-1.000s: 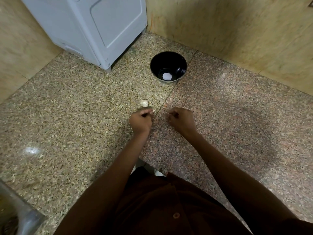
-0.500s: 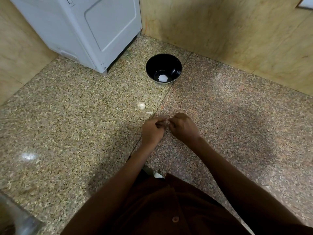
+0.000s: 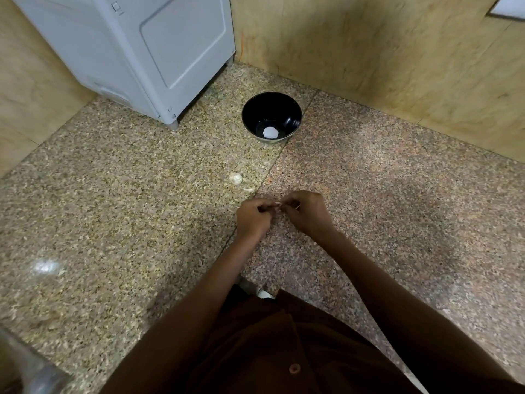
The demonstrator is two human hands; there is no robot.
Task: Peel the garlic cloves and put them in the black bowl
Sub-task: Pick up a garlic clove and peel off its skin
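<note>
Garlic cloves are being worked at three places on the speckled granite floor (image 3: 113, 223). One small pale clove (image 3: 277, 206) is being held between the two hands, above the seam in the floor; only a sliver of it is being shown, so whether its skin is partly off cannot be told. The left hand (image 3: 252, 220) is being kept curled, with its fingers (image 3: 262, 204) pinching the clove from the left. The right hand (image 3: 308, 213) is likewise curled, with its fingers (image 3: 287, 201) pressed against the same clove from the right, as for stripping the skin.

A second whitish, papery garlic clove (image 3: 235, 178) is lying on the floor just beyond the hands, apparently with its skin on. Beside it, a thin pale curl (image 3: 249, 189) is lying, judged to be a shed skin or a sliver.

The round black glossy bowl (image 3: 271, 116) is standing upright on the floor well beyond the hands, near the foot of a grey-white appliance cabinet (image 3: 142, 52). A white patch (image 3: 270, 132) is being shown at its bottom; whether it is a peeled clove or a reflection cannot be told.

Progress is judged as early to middle: at most one clove is delivered, one is being peeled, and at least one is waiting. Peeling, transfer to the bowl and the floor clove are left.
</note>
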